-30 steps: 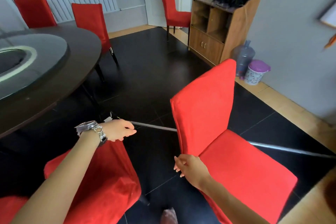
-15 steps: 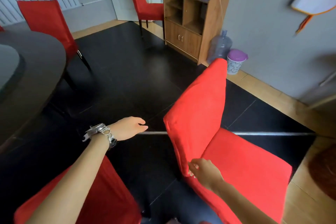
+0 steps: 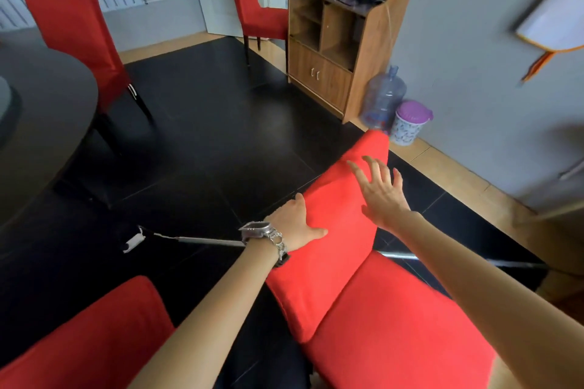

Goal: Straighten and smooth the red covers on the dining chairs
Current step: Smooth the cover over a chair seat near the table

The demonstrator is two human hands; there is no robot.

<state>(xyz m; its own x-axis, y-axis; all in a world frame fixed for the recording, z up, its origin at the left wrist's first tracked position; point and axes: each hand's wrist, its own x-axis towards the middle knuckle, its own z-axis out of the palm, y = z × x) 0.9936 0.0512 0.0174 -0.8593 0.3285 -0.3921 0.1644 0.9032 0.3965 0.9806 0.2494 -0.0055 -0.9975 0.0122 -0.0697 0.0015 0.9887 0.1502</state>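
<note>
The nearest dining chair wears a red cover; its backrest [image 3: 331,265] stands before me and its seat [image 3: 395,331] runs to the lower right. My left hand [image 3: 295,224], with a watch and bracelet on the wrist, grips the backrest's left edge, thumb on the front face and fingers round behind. My right hand [image 3: 380,191] is spread, fingers straight, over the upper front of the backrest; whether it touches the fabric I cannot tell. Another red-covered chair [image 3: 94,335] sits at the lower left.
A dark round table [image 3: 38,110] fills the left, with a red chair [image 3: 72,28] behind it. One more red chair [image 3: 249,0] stands by the door. A wooden cabinet [image 3: 331,73], water bottle [image 3: 382,98] and lidded bin [image 3: 410,120] line the right wall. A mop pole [image 3: 196,240] lies on the floor.
My right hand left the backrest's lower corner and rose to its upper front, fingers spread. My left hand moved right from mid-air and took hold of the backrest's left edge.
</note>
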